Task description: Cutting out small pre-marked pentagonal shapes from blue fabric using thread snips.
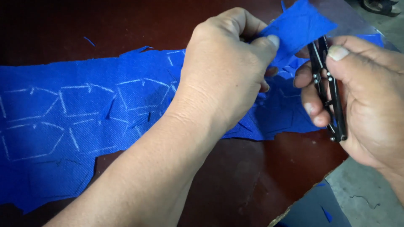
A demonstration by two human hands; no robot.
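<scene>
I see bright blue cloth [63, 126] marked with pale chalk outlines of angular shapes. The snips [328, 92] are black with small silver rivets. The table [252, 185] under it is dark reddish brown, and the floor [370, 197] is grey.

Two hands [227, 71] [362, 96], one blue cloth [84, 122], one black snips [328, 92]

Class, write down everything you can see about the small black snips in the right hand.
The snips are a small black metal thread-cutting tool with two slim arms, dotted with small pale rivets and joined at the lower end. They stand nearly upright, tips up, meeting the edge of the blue cloth piece. The right hand grips them, thumb on one arm, fingers behind the other.
</scene>
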